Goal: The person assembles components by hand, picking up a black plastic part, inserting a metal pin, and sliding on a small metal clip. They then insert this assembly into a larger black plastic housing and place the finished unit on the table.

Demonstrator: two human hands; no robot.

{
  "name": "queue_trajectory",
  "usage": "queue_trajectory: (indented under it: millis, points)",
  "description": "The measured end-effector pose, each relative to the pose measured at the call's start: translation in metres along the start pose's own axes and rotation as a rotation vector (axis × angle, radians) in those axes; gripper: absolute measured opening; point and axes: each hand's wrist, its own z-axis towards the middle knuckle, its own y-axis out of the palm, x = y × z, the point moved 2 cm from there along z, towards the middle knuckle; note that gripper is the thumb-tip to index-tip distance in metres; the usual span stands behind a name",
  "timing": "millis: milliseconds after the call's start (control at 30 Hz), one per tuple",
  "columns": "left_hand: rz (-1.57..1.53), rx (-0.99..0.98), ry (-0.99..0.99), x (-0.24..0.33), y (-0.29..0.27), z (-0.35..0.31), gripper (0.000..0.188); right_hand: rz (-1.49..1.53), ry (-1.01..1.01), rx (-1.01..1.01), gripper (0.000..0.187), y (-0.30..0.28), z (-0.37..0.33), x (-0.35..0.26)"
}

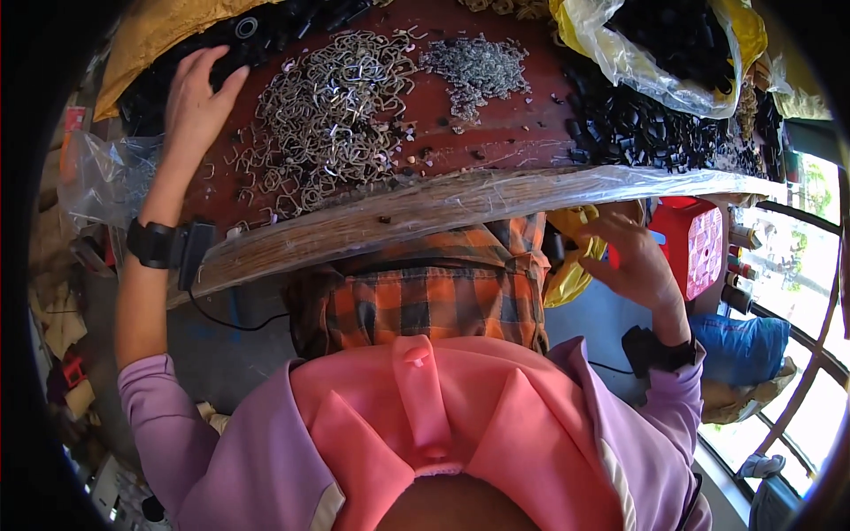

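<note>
My left hand (197, 99) reaches over the far left of the table, its thumb and fingers apart and nothing visible in them. It is beside a pile of black plastic parts (159, 99), among them a black ring-shaped piece (247, 27). To its right lies a heap of bent metal hooks (332, 115). My right hand (630, 258) hangs just off the near edge of the table, fingers spread, with no object showing in it. Close to its fingertips is a yellow plastic bag (571, 283) with something dark inside.
Small clear pieces (478, 71) lie on the red-brown tabletop (452, 159). Short black tubes (633, 128) cover its right side, below a plastic-lined bag (735, 53). A plastic-wrapped wooden edge (425, 208) borders the table. A red plastic stool (695, 248) stands right.
</note>
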Motion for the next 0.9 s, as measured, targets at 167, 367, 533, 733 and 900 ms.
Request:
queue_trajectory:
  millis: [167, 367, 533, 733, 900]
  points:
    - [0.37, -0.251, -0.054, -0.043, 0.007, -0.004, 0.033, 0.19, -0.046, 0.168, 0.01, 0.002, 0.063, -0.015]
    - [0.202, -0.224, 0.023, -0.043, 0.008, -0.006, 0.029, 0.016, -0.239, 0.356, 0.01, 0.032, 0.126, -0.012]
    - [0.055, -0.257, -0.09, -0.033, -0.008, -0.015, 0.029, -0.115, -0.232, 0.274, 0.011, 0.044, 0.141, -0.009]
    - [-0.868, -0.397, -0.633, -0.033, -0.014, -0.027, 0.032, -0.032, -0.236, 0.28, 0.01, 0.041, 0.143, -0.008]
    - [-1.682, -0.398, -0.82, 0.021, -0.023, -0.039, 0.03, -0.086, -0.314, 0.316, 0.009, 0.039, 0.139, -0.013]
